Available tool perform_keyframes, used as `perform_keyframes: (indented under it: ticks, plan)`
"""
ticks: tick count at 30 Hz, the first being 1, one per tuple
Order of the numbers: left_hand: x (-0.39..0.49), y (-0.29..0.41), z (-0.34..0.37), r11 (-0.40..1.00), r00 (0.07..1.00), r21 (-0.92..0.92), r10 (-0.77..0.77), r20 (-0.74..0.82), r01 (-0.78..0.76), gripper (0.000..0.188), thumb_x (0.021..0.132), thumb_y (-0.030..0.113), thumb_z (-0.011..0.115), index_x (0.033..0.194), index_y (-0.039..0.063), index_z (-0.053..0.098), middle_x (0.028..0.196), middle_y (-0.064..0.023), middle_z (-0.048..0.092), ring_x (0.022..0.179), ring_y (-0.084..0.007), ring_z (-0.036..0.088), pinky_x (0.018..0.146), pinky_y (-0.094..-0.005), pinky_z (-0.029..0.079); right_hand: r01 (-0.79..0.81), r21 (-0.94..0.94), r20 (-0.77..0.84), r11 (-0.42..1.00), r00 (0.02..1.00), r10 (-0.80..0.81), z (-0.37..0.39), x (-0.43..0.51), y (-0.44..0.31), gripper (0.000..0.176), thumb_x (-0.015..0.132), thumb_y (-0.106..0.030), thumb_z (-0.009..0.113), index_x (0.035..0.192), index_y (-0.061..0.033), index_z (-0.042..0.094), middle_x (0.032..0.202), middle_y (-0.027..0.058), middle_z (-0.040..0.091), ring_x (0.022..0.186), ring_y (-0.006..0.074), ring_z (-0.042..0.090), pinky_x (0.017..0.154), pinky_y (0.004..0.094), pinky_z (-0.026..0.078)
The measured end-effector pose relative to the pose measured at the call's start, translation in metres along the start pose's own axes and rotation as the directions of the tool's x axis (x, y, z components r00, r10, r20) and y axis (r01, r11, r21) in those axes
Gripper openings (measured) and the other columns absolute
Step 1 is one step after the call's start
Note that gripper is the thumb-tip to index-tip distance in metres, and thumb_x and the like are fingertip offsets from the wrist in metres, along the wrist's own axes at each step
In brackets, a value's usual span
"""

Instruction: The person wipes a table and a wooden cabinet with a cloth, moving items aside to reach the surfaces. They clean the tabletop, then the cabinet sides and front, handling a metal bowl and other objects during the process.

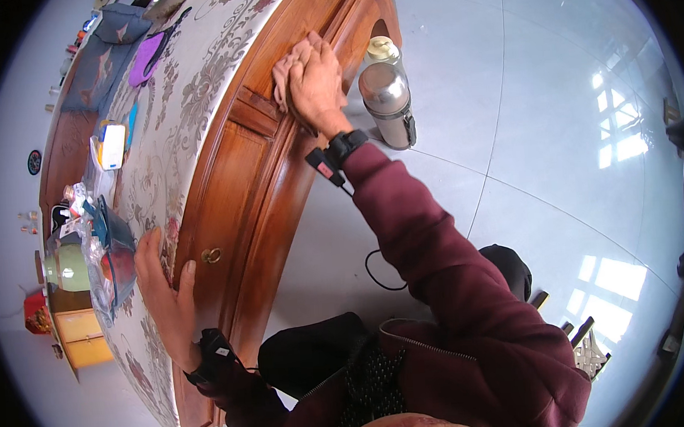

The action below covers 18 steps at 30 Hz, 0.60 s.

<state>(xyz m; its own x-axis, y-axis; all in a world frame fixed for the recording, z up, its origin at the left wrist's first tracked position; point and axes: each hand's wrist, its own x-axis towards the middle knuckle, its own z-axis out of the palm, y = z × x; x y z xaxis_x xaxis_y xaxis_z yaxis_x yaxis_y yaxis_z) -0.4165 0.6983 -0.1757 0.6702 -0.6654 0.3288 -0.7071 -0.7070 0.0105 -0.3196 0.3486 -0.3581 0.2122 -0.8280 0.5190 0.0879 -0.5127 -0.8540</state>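
Note:
With my right hand (316,90) I press a folded pink cloth (281,83) against the carved wooden side of a table (225,190). The cloth lies bunched under my palm and fingers, close to a raised moulding. My left hand (169,298) rests at the table's edge on the patterned tablecloth (196,96), its fingers and thumb apart and nothing in it. Near that thumb, a brass ring pull (211,256) hangs on a drawer front. A dark blue translucent plastic basket (117,248) of mixed items stands just beyond my left fingertips.
On the floor by the table leg stand a steel vacuum flask (387,104) and a container with a cream lid (382,48). A purple item with a black strap (149,58) and a white box (112,146) lie on the tablecloth. Behind is a blue-cushioned wooden sofa (88,76).

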Motion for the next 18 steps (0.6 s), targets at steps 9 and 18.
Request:
perform_keyframes:
  ticks: [9,18]
  plan:
    - [-0.001,-0.010,0.004,0.999,1.000,0.031,0.025,-0.017,-0.025,0.053,0.094,0.018,0.064,0.143,0.006,0.049,0.144,-0.0200,0.047,0.134,-0.0391,0.045,0.112,-0.0449,0.036,-0.038,0.057,0.207,0.998,0.978,0.026,-0.026,-0.096,-0.045,0.056,0.092,-0.019,0.054,0.141,0.0073,0.045,0.149,0.0245,0.041,0.133,0.0454,0.040,0.113,0.0495,0.033]
    - [-0.001,-0.006,0.004,0.999,1.000,0.031,-0.018,-0.015,0.018,0.055,0.092,0.014,0.066,0.143,0.008,0.050,0.145,-0.0175,0.047,0.135,-0.0365,0.045,0.113,-0.0434,0.036,0.029,0.298,0.328,0.954,0.936,-0.131,-0.053,-0.209,-0.042,0.060,0.085,-0.015,0.058,0.142,-0.0017,0.047,0.152,0.0264,0.035,0.138,0.0466,0.035,0.115,0.0500,0.027]
